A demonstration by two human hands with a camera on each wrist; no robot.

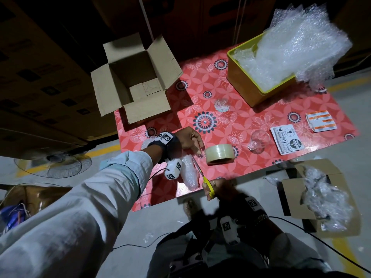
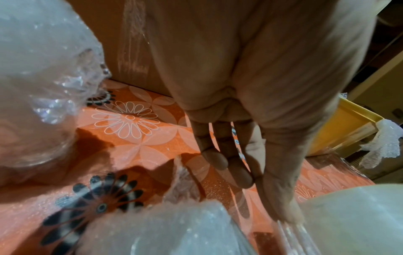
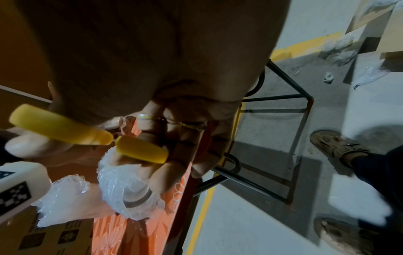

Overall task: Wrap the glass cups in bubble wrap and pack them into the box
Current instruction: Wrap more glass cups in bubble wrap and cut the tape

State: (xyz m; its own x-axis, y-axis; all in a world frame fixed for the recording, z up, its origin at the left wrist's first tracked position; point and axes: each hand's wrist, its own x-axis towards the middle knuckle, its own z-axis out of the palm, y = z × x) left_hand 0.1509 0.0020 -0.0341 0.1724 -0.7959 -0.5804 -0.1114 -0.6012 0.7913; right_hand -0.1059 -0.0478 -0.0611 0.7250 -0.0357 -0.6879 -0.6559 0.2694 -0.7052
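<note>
A bubble-wrapped cup [image 1: 188,173] lies on the red flowered table [image 1: 251,117] near its front edge, also seen in the right wrist view [image 3: 128,188]. My left hand [image 1: 198,149] pinches the free end of a strip pulled from the clear tape roll [image 1: 218,154]; thumb and tape meet in the left wrist view [image 2: 287,217]. My right hand [image 1: 212,186] grips yellow-handled scissors [image 1: 207,185], blades pointing up at the strip. A second wrapped cup [image 1: 147,141] lies behind my left wrist. A bare glass cup [image 1: 258,144] stands at the right. The open cardboard box [image 1: 136,81] sits at the far left.
A yellow bin [image 1: 247,91] heaped with bubble wrap [image 1: 297,47] stands at the back right. A small clear item [image 1: 221,105] sits mid-table. Fragile labels [image 1: 287,141] and orange stickers [image 1: 321,121] lie at the right. On the floor are a box of wrap scraps [image 1: 321,197] and a fan [image 1: 54,163].
</note>
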